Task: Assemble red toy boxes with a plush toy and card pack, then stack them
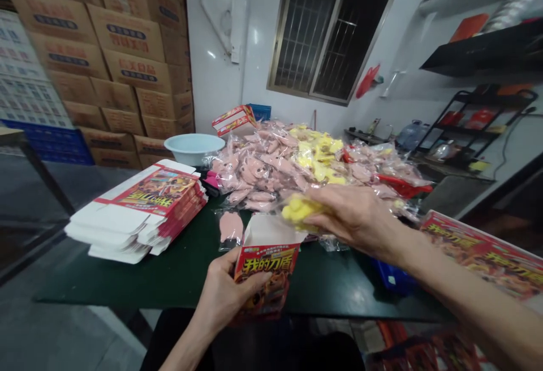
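My left hand [231, 292] is wrapped round a small red printed box [271, 272], which stands upright at the near table edge with its white top flap raised. Just above the box's opening, my right hand [350, 212] grips a yellow figure in clear wrap [299, 208], slightly smeared by motion. Beside the box lies one pink bagged figure [231, 227]. Behind both hands spreads a big heap of bagged pink figures [258, 173], with yellow bagged figures [320, 153] near its middle.
Flattened printed cartons [148, 201] are stacked at the left of the green table [178, 280]. A pale blue basin [194, 147] stands behind them. At the right are printed display boxes [487, 252] and a blue object [394, 277]. Brown cartons [136, 71] pile up at the back left.
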`<action>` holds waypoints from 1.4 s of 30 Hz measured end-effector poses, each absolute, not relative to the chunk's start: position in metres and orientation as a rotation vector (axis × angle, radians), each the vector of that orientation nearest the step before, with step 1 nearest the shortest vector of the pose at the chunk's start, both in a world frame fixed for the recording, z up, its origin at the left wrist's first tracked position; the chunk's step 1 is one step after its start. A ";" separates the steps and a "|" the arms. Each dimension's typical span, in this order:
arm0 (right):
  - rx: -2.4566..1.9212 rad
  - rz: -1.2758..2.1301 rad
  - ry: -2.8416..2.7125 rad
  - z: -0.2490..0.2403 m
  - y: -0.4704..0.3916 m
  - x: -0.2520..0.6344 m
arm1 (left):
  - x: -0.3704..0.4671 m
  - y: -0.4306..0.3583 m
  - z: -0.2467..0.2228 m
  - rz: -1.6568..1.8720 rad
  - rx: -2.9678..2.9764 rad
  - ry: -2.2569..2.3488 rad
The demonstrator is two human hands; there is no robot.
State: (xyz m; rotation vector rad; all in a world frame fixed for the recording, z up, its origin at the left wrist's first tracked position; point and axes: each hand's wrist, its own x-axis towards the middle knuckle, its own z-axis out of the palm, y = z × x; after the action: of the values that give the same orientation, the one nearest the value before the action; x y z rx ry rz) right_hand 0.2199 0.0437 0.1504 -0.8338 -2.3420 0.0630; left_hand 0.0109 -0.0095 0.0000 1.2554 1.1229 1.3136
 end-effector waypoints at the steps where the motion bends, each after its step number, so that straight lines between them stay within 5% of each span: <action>1: -0.795 -0.095 -2.408 0.151 0.041 0.216 | 0.011 -0.011 0.000 1.297 1.242 1.104; 6: -0.545 -0.915 -2.604 0.158 0.034 0.215 | 0.009 -0.014 0.003 1.206 1.204 1.063; 10: -0.532 -1.129 -2.612 0.164 0.025 0.218 | 0.006 -0.013 0.003 1.197 1.203 1.126; 22: -0.687 -1.046 -3.036 0.169 0.023 0.193 | 0.002 -0.022 0.016 1.182 1.564 1.085; 27: -0.374 -0.946 -3.075 0.167 0.013 0.164 | 0.005 -0.015 0.024 1.092 1.703 1.079; 34: -0.488 -1.158 -2.566 0.179 0.004 0.156 | 0.006 -0.016 0.012 1.212 1.438 0.850; 42: -0.609 -0.457 -2.371 0.152 0.007 0.188 | -0.006 -0.010 0.007 1.531 1.587 1.102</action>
State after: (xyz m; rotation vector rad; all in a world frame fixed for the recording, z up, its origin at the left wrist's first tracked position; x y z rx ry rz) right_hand 0.1884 0.0074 0.1520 -0.6093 -2.3708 -0.4572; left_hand -0.0055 -0.0098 0.0072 1.5869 1.1017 1.5315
